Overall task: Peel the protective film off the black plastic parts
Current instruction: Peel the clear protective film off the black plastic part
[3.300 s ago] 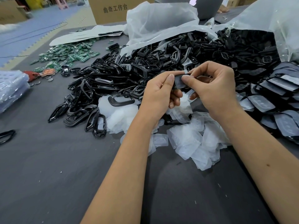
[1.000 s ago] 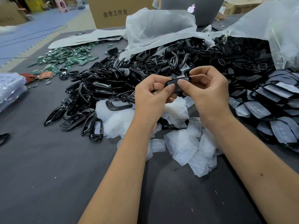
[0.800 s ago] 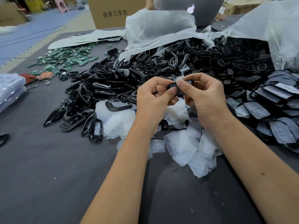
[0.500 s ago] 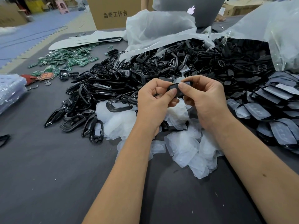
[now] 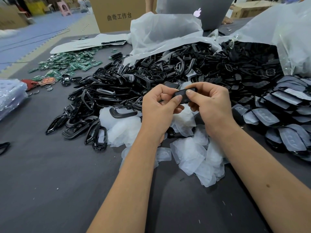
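Between both hands I hold a small black plastic part [image 5: 182,95] above the table. My left hand [image 5: 159,110] pinches its left end with thumb and curled fingers. My right hand [image 5: 212,105] pinches its right end, thumb on top. Whether film still covers it I cannot tell. Below my hands lies a heap of peeled translucent film pieces [image 5: 193,153]. To the right lie several black parts still covered with film [image 5: 289,105]. A large pile of black plastic frames [image 5: 117,91] spreads behind and to the left.
Dark grey table [image 5: 58,182]. Green circuit boards [image 5: 67,63] lie at the far left, a clear plastic packet [image 5: 10,96] at the left edge. Big translucent bags [image 5: 165,32] spill parts at the back. A cardboard box [image 5: 117,14] and a laptop [image 5: 198,12] stand behind.
Both hands dropped slightly lower with the part since a second ago and keep pinching it; my thumbs have shifted a little on its surface. The piles have not moved.
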Tool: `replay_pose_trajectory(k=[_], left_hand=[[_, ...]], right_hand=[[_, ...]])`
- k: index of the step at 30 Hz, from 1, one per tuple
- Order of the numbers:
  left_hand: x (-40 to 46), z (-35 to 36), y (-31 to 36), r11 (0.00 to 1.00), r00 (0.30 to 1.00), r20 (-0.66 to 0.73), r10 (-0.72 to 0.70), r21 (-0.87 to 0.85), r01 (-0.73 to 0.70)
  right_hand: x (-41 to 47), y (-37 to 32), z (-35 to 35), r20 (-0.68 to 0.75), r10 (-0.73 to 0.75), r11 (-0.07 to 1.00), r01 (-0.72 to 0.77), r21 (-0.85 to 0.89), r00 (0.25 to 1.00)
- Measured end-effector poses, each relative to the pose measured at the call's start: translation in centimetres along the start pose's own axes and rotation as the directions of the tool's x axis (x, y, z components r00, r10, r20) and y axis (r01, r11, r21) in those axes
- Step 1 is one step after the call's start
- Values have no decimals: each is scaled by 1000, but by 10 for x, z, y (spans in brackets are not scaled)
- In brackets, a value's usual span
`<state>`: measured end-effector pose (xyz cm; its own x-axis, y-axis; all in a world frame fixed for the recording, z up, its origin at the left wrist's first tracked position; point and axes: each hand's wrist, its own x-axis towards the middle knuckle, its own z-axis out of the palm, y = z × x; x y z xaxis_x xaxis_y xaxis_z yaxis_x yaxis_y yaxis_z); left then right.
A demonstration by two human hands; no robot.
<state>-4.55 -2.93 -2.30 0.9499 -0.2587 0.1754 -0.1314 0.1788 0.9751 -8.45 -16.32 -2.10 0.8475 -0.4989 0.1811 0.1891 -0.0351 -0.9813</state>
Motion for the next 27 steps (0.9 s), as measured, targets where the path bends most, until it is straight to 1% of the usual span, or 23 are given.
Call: replay_pose_trajectory(k=[5, 7, 10, 13, 15, 17, 20, 22, 24, 25, 27], left_hand=[[2, -3, 0, 1000, 1000, -14, -9, 10, 9], [3, -7, 0, 999, 1000, -12, -12, 47, 13], [4, -11, 1, 990, 1000, -9, -8, 143, 9], [4, -12, 3, 962, 999, 18, 44, 270, -48], [4, -12, 4, 924, 995, 52, 80, 372, -93], [4, -13, 4, 908, 994, 60, 87, 405, -104], [5, -16, 5, 925, 996, 37, 79, 370, -87], [7, -18, 5, 959, 998, 1, 64, 277, -61], [8, -19, 5, 985, 999, -25, 48, 170, -43], [8, -21, 6, 992, 999, -25, 35, 123, -31], [8, -23, 8, 999, 1000, -12, -13, 47, 14]], right_hand=[[3, 0, -5, 49, -35, 997, 38, -65, 998], [5, 0, -9, 89, -84, 982, 97, -163, 993], [8, 2, -15, 132, -156, 918, 193, -347, 979], [9, 4, -17, 149, -234, 840, 277, -467, 961], [7, 4, -17, 172, -295, 780, 341, -524, 940], [6, 3, -17, 186, -322, 762, 370, -531, 928], [5, 3, -16, 183, -361, 763, 402, -506, 915], [4, 1, -16, 207, -368, 801, 422, -424, 906], [2, -1, -16, 274, -367, 827, 446, -341, 889], [1, -1, -16, 308, -367, 825, 460, -329, 878], [0, -1, -14, 348, -393, 783, 508, -359, 851]])
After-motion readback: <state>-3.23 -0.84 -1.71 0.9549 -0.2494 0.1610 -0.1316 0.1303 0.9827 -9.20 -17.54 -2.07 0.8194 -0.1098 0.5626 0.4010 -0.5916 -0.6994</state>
